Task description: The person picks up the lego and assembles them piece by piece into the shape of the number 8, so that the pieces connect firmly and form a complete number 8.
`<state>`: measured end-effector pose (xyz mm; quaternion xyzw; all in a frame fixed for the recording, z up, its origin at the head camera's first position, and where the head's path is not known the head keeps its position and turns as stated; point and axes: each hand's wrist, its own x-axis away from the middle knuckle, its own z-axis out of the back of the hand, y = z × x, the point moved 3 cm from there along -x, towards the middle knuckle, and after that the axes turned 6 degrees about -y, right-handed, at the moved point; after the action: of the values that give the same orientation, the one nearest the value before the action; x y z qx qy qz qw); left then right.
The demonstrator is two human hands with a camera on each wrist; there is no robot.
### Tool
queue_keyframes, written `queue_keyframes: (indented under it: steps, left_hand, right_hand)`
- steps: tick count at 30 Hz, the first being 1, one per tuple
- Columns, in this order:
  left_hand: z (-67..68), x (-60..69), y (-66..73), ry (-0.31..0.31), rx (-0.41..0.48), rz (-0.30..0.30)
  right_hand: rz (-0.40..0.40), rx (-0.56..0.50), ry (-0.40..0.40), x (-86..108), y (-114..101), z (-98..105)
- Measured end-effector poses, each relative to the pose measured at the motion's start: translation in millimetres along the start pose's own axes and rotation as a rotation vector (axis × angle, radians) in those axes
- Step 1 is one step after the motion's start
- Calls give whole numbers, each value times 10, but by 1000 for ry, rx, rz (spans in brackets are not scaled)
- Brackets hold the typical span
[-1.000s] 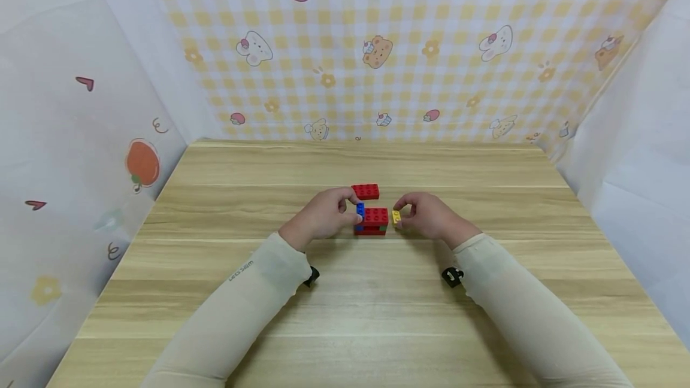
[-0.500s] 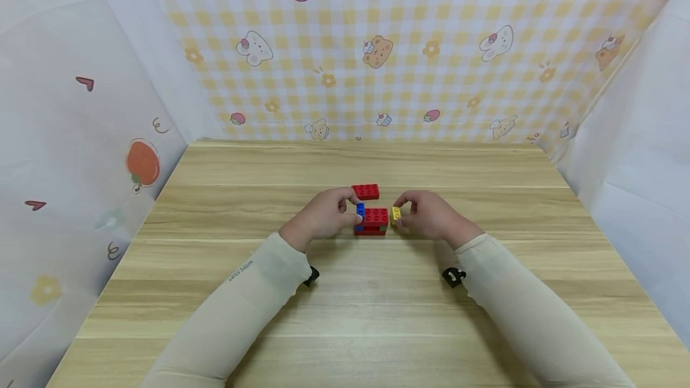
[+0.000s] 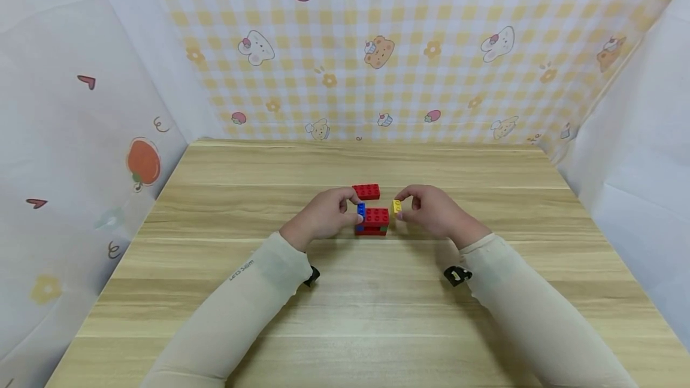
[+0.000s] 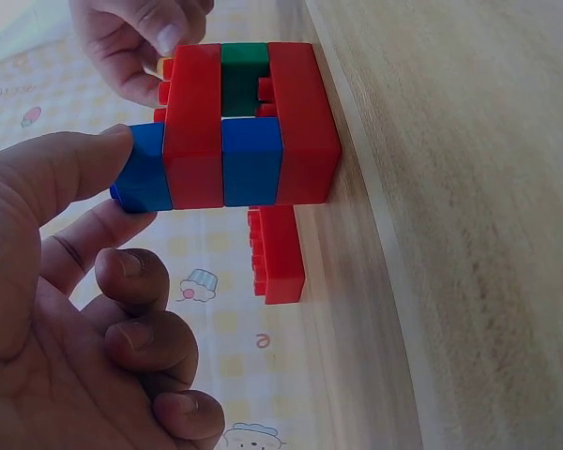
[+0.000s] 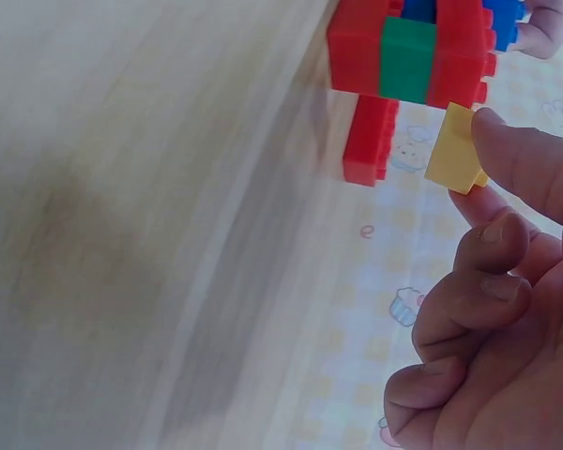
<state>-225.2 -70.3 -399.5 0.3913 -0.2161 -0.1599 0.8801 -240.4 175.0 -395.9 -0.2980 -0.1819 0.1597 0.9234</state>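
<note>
A small stack stands on the table with a red top brick and a red bottom brick. Between them sit a blue brick at the left end and a green brick at the right, with a gap in the middle. My left hand pinches another blue brick between thumb and index finger, seated on the stack's left end. Just right of the stack, my right hand holds a yellow brick by thumb and index finger, raised and apart from the stack.
Behind the stack lies a loose red brick. The wooden table meets a yellow checked cloth at its back edge. White cloths hang at both sides. Each wrist wears a black strap.
The yellow brick in my right hand has risen off the table level and moved slightly away from me. My left hand and the stack have stayed in place.
</note>
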Motion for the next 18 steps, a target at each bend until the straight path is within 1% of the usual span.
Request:
queue_keyframes:
  steps: [9, 18]
  left_hand:
    - [-7, 16, 21, -13, 1, 10]
    - [5, 4, 7, -5, -10, 1]
  right_hand:
    - [28, -25, 7, 39, -63, 14]
    - [62, -23, -4, 66, -161, 17]
